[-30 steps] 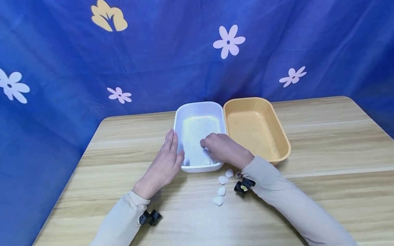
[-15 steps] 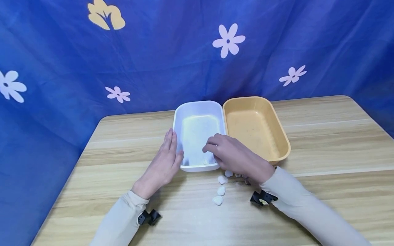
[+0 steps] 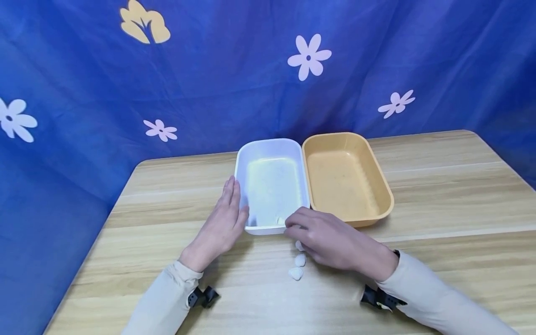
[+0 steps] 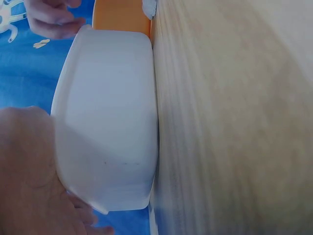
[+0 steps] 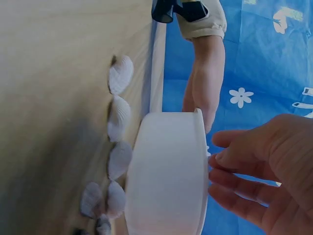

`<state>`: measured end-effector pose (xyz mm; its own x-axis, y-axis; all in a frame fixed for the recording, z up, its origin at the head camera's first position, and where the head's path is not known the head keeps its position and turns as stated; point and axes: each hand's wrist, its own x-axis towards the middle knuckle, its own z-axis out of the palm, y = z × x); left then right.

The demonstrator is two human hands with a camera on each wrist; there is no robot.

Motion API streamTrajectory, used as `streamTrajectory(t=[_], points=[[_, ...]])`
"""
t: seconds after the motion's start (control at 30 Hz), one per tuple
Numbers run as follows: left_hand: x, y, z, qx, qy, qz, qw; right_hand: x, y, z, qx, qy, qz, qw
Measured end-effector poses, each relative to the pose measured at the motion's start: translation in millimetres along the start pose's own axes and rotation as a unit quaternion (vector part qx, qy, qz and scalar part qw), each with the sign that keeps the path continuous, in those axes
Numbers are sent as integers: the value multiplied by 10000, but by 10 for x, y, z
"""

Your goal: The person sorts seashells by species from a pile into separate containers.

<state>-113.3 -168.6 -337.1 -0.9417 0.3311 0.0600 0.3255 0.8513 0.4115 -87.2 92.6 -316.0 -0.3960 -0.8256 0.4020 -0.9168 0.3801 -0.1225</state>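
Observation:
My left hand rests along the left side of the white plastic tub, its fingers straight against the rim. In the left wrist view, that hand touches the tub's edge. A small white seashell lies inside the tub near the front wall. My right hand hovers at the tub's front right corner, fingers loosely bent. Nothing shows between its fingers in the right wrist view. Below it, several white ribbed seashells lie on the table; in the head view the hand hides some of them.
A yellow-orange tub stands against the right side of the white one. Both are on a wood-grain table, with a blue flowered cloth hanging behind its far edge.
My right hand has drawn back from inside the white tub toward its front right corner, its fingers loosening. The seashell in the tub has come into view. My left hand stays put.

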Motion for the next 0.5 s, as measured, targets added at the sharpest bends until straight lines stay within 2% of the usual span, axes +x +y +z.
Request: streamTrajectory(t=[0.13,0.33,0.5], points=[[-5,-8,7,4,-12,-24,10000,-43,-48,35,-49,-156,-106,9998],[-8,-4,9,-40,-27,-79,10000,-107,-145,119,-195,-911,-109,9956],[-9,-3,9,-29,-6,-43,10000,-136,-229,211,-239,-1182,-230,9924]])
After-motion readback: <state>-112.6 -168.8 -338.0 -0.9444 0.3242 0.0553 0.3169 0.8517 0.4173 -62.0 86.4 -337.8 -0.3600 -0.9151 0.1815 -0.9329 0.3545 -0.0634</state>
